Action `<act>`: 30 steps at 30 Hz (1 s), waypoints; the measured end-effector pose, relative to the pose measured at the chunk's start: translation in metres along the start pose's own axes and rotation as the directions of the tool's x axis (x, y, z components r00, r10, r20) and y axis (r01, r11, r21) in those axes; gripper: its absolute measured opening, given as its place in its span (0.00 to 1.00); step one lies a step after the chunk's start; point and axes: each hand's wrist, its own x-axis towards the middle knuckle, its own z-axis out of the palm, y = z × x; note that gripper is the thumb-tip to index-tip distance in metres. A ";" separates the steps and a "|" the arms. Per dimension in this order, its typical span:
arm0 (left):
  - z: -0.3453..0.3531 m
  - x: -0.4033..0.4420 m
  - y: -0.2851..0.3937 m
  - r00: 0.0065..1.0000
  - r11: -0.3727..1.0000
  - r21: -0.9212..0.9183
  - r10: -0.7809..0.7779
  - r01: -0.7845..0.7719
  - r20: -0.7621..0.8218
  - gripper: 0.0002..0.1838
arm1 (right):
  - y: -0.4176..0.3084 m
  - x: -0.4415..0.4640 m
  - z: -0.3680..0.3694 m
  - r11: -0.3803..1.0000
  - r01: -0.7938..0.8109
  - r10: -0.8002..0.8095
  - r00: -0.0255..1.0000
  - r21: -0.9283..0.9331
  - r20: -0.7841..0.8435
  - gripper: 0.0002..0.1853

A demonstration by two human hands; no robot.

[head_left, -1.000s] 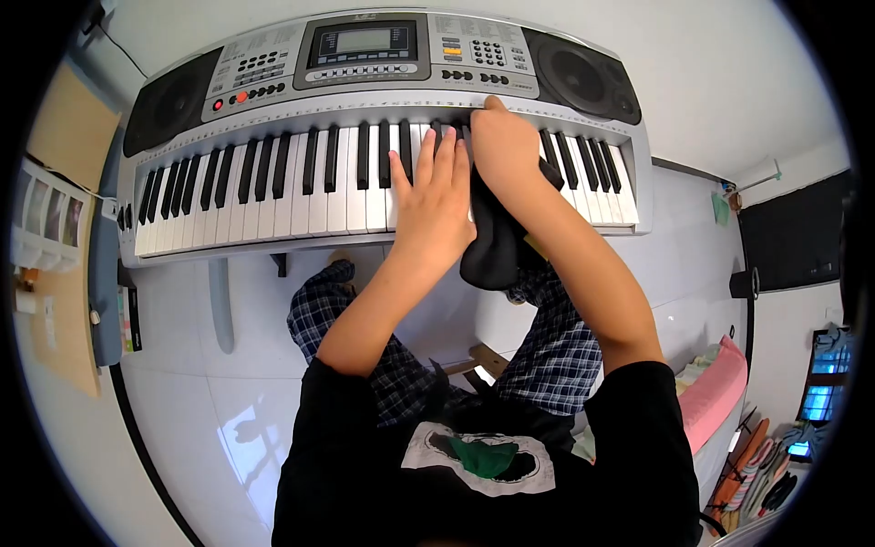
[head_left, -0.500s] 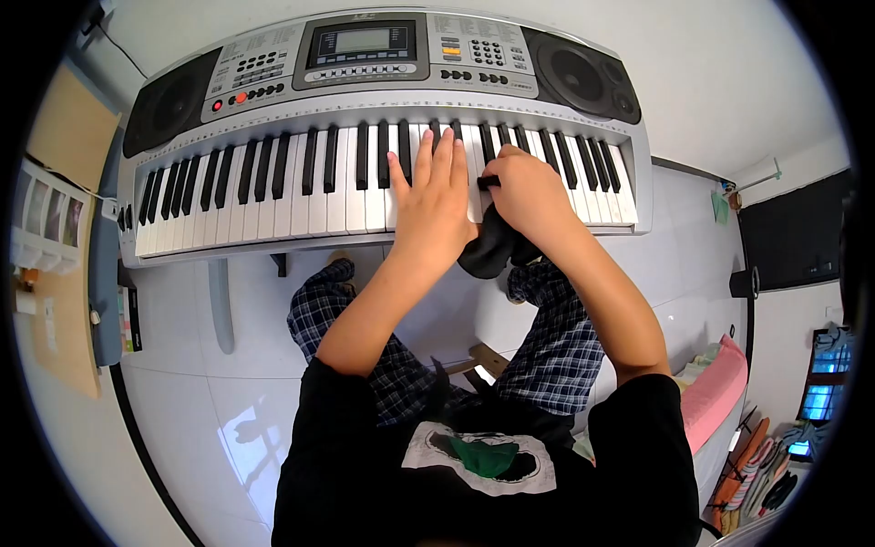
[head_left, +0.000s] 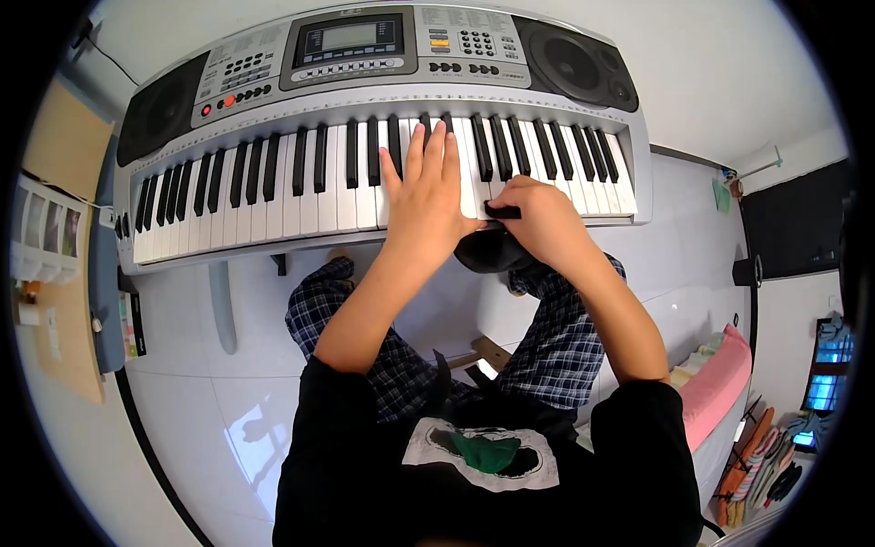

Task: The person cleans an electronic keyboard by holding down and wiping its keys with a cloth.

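Across the middle of the electronic keyboard (head_left: 319, 219), my left hand (head_left: 427, 196) lies flat with its fingers spread over the white and black keys. Its thumb stretches right, to the front edge beside a black cloth (head_left: 492, 251). My right hand (head_left: 547, 219) is closed on that cloth at the front ends of the white keys, right of the left hand. A fold of cloth pokes out between thumb and fingers onto the keys, and the rest hangs over the front edge. Part of the cloth is hidden behind the right hand.
The keyboard's display (head_left: 351, 41) and button panels lie beyond the keys, with a speaker (head_left: 576, 64) at each end. A wooden desk (head_left: 68, 301) stands at the left. At the right are a pink cushion-like item (head_left: 720, 383) and folded fabrics (head_left: 761, 465).
My right hand has drawn the cloth back toward me, from the middle of the white keys to their front ends. The left hand stays spread in nearly the same spot.
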 end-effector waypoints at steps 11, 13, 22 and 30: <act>0.001 0.000 0.000 1.000 1.000 -0.019 -0.005 0.006 0.010 0.57 | -0.007 0.001 0.014 0.998 -0.020 0.029 0.991 0.068 -0.130 0.09; 0.001 0.001 0.001 1.000 1.000 -0.010 0.000 0.000 0.019 0.58 | -0.008 -0.009 0.006 0.986 -0.041 0.042 0.999 0.159 -0.003 0.08; -0.001 0.001 0.003 1.000 1.000 0.007 -0.003 0.003 0.027 0.57 | -0.011 -0.009 0.005 0.988 -0.077 0.089 0.992 0.137 -0.086 0.08; -0.001 0.001 0.011 0.994 0.996 0.026 0.088 -0.089 0.058 0.52 | 0.016 0.033 -0.028 0.971 -0.010 0.105 0.915 0.238 -0.390 0.10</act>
